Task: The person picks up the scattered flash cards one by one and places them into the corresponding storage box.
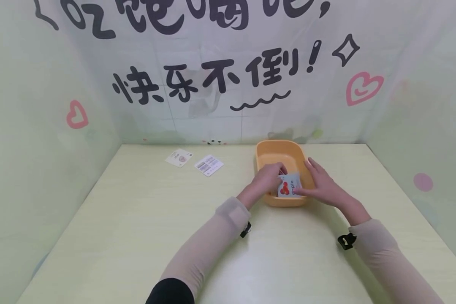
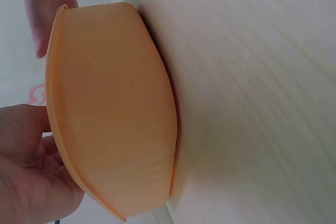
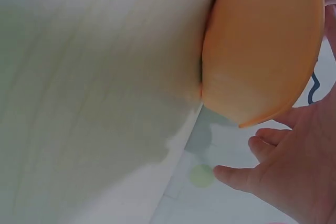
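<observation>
An orange plastic basin (image 1: 277,147) stands at the back of the table, right of its middle. Reaching over its left rim, my left hand (image 1: 267,179) pinches the left edge of a light blue card (image 1: 289,185) with a red fruit picture and printed letters, inside the basin. On the opposite side, my right hand (image 1: 324,188) has its fingers spread along the right rim, while its thumb lies at the card's lower right. From the left wrist, the basin's side (image 2: 113,114) hides the card. In the right wrist view, the right hand's fingers (image 3: 236,177) extend past the rim.
Two white cards lie flat at the back left of the table: one with a small picture (image 1: 179,158), the other with dark printed blocks (image 1: 209,165). A printed white curtain (image 1: 213,126) hangs behind the table's back edge, with more sheeting at both sides.
</observation>
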`<act>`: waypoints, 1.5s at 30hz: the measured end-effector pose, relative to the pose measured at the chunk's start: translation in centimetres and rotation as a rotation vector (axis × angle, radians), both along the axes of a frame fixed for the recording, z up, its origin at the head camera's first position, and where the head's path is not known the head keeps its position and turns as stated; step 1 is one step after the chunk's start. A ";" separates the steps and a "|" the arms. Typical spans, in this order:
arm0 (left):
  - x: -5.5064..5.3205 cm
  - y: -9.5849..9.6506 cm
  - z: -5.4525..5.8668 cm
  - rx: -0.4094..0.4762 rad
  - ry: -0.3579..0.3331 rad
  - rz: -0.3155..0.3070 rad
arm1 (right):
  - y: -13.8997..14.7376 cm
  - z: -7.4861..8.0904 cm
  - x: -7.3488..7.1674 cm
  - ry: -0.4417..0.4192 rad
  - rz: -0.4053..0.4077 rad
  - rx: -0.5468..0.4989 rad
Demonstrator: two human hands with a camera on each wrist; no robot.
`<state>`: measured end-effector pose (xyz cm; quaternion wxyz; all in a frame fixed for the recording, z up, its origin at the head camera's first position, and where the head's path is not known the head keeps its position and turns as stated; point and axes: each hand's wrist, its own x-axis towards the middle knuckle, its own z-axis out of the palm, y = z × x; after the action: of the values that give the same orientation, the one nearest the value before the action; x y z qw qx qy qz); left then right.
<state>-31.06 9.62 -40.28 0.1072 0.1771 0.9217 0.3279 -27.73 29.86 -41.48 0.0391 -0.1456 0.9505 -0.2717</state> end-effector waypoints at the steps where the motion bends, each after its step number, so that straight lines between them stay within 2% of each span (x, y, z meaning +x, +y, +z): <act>1: 0.1 0.0 0.0 -0.029 0.013 -0.007 | -0.1 -0.2 0.0 0.011 0.005 0.018; 5: 0.6 -0.4 0.1 -0.112 0.072 -0.037 | -0.4 -0.6 -0.2 0.044 0.032 0.076; 11: 0.7 -2.1 1.1 -0.075 0.139 -0.040 | -0.9 -0.8 0.1 0.042 0.033 0.132; 16: 0.1 -4.6 1.6 -0.011 0.124 0.011 | -1.1 -1.1 0.2 0.060 0.003 0.185; 21: -0.6 -8.2 1.9 0.023 0.106 0.084 | -1.3 -0.8 0.4 0.076 0.001 0.220; 26: -1.6 -12.4 1.3 -0.002 0.117 0.144 | -1.8 -0.4 0.2 0.057 0.006 0.236; 34: -2.9 -18.2 0.3 -0.037 0.059 0.257 | -2.3 -0.8 -0.7 0.042 0.030 0.252; 39: -3.7 -20.6 -0.2 -0.056 0.026 0.312 | -2.6 -0.5 -0.8 0.049 0.042 0.253; 45: -4.5 -22.0 -0.9 -0.122 -0.004 0.363 | -2.7 -0.5 -0.8 0.066 0.048 0.261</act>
<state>-35.58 -12.37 -41.23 0.0587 0.0003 0.9564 0.2859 -28.53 27.20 -41.97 0.0327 -0.1707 0.9748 -0.1398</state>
